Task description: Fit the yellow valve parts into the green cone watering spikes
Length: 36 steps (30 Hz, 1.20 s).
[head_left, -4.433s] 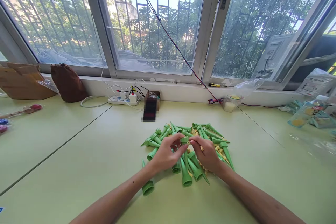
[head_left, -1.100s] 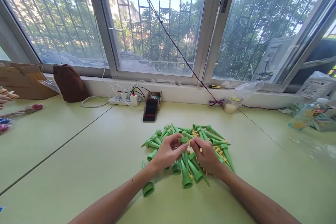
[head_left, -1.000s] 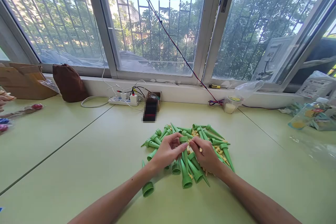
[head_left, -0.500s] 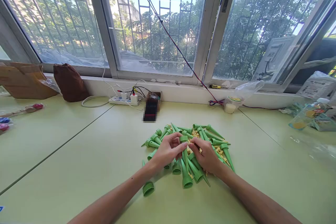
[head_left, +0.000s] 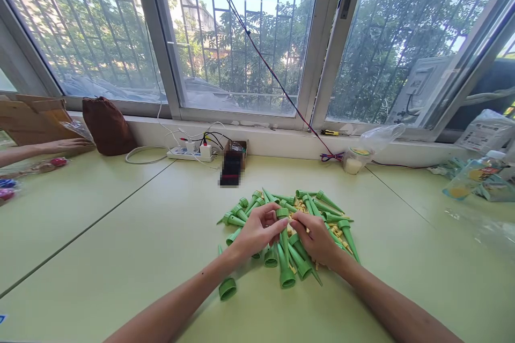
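Over a pile of green cone-shaped watering spikes, my left hand [head_left: 253, 233] is closed on one green watering spike [head_left: 282, 214], its ribbed cap up and its tip pointing down. My right hand [head_left: 319, 238] pinches at this spike's side just below the cap; whatever its fingertips hold is too small and hidden to name. Small yellow plastic pieces [head_left: 300, 204] lie among the spikes around both hands. Nearest my left forearm, a separate spike [head_left: 227, 289] rests with its open wide end toward me.
Behind the pile are a power strip [head_left: 189, 153], a small box [head_left: 240, 150] and a plastic cup [head_left: 354, 161]. A brown pouch [head_left: 108, 126] and cardboard box [head_left: 34, 120] stand left, with another person's hand [head_left: 66, 146] beside them. A bottle [head_left: 475, 174] leans at right.
Another person's hand and forearm have come into view at the far left, by the cardboard box. My own hands and the held spike look nearly still.
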Motion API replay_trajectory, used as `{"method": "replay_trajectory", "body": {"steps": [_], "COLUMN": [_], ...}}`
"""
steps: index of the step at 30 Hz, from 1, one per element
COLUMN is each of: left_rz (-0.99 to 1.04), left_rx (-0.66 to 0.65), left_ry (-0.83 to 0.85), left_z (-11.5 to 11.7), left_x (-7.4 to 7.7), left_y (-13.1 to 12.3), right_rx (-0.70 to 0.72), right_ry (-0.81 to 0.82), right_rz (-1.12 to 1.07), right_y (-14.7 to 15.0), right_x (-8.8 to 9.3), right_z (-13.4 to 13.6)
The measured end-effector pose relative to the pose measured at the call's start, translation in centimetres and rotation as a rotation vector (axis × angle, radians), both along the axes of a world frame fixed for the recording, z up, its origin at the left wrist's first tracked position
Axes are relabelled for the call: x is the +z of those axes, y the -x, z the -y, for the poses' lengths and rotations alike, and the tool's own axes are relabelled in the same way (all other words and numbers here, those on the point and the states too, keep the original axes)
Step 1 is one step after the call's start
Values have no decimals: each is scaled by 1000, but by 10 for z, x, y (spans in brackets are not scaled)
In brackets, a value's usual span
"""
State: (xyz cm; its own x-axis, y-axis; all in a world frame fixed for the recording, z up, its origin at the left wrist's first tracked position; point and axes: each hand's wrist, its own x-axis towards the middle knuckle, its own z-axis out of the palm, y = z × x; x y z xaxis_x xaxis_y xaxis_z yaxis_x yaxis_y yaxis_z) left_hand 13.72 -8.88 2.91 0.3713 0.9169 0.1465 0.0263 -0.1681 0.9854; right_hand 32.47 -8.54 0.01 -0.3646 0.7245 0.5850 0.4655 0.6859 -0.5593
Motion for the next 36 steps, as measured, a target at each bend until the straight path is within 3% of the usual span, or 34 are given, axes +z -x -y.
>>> {"method": "replay_trajectory", "body": {"steps": [28,36], "left_rz": [-26,-23], "left_rx": [0,-13], "left_ry": [-22,-46], "left_z": [3,-1], "left_x": [4,-1], "left_y": [-2,-1], "right_rx": [18,17], "right_ry": [16,19], "right_rz": [6,17], "right_y": [-2,-3], "right_x": [1,-1], "right_z": [1,-1]}}
